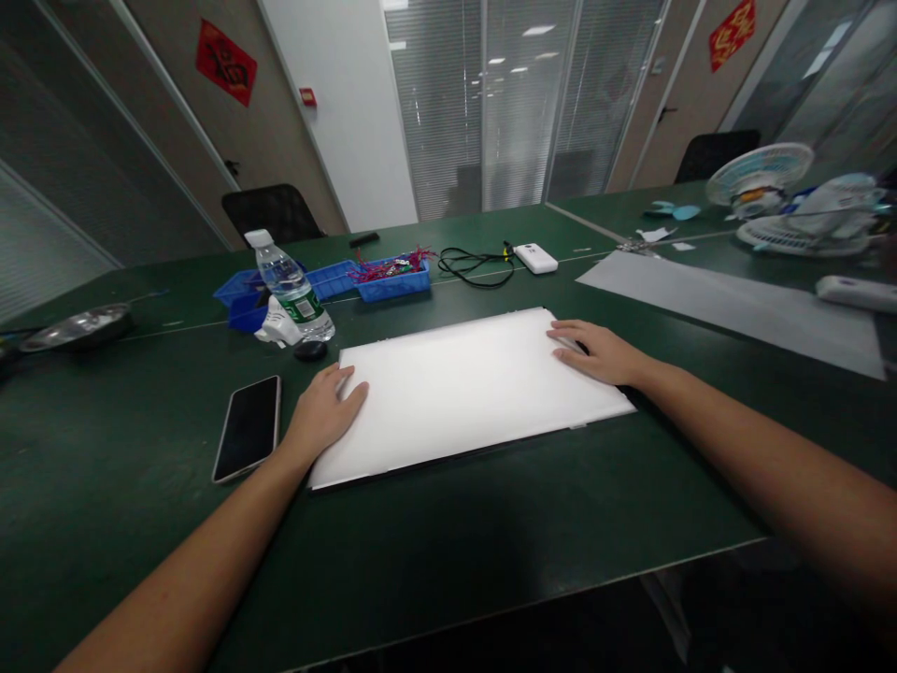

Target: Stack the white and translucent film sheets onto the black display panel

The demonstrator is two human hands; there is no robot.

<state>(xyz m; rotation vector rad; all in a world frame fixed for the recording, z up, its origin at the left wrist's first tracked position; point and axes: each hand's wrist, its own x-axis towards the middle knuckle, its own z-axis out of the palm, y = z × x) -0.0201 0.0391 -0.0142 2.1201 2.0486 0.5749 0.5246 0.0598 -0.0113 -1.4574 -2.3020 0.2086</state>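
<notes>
A flat white rectangular panel (462, 393) with a thin dark edge lies on the green table before me. My left hand (326, 411) rests at its left side, thumb on the white surface and fingers stretched along the upper left corner. At the opposite end, my right hand (595, 350) touches the panel near its far right corner, with thumb and fingers apart. Neither hand visibly wraps around the panel; the undersides of both are hidden. A dark-screened phone (249, 428) lies left of my left hand.
Beyond the panel stand a water bottle (291, 285), a blue tray (393, 280) of red-wired parts, a black cable (476, 266) and a white box-shaped device (536, 258). A whitish sheet (729, 304) and fan parts (805, 234) lie at right. The table's front edge (561, 598) is near me.
</notes>
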